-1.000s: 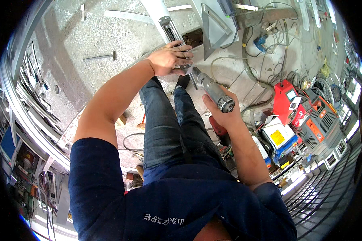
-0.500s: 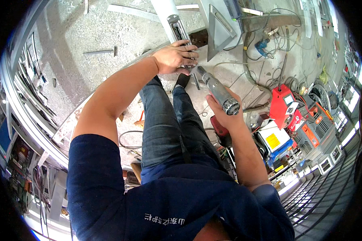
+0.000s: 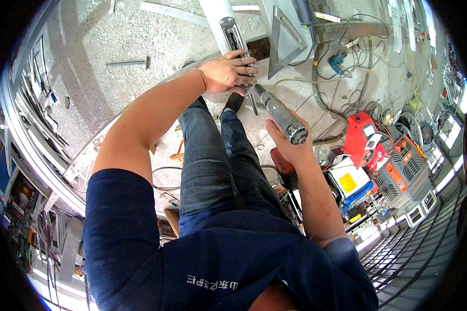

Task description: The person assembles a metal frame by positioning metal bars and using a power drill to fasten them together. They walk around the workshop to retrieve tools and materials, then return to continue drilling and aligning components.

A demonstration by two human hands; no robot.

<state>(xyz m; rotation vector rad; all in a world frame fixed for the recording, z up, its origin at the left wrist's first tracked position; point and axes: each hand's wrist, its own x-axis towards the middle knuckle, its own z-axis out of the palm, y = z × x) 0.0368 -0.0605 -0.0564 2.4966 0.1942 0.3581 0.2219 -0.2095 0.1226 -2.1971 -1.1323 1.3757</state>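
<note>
My left hand point(image 3: 229, 72) is closed over the lower part of a shiny, long, rounded metal plate point(image 3: 232, 32) that looks like a door handle plate. This plate lies along a pale metal profile point(image 3: 216, 11). Below my left fingers a slim metal lever or rod point(image 3: 252, 104) sticks out. In my right hand point(image 3: 299, 142) is a grey cordless drill point(image 3: 283, 116) with a red battery point(image 3: 282, 160) at its base. Its nose points up and left toward my left hand, close to the plate's lower end. Whether the tip touches anything is hidden.
A grey triangular metal piece point(image 3: 285, 44) stands just right of the profile. A hammer point(image 3: 132, 64) lies on the concrete floor at left. Cables and a blue power tool point(image 3: 338, 62) lie at right, above a red machine point(image 3: 360, 137). Long metal profiles point(image 3: 28, 140) line the left side.
My left hand and the plate have shifted very slightly. The drill stays in my right hand, nearly in place.
</note>
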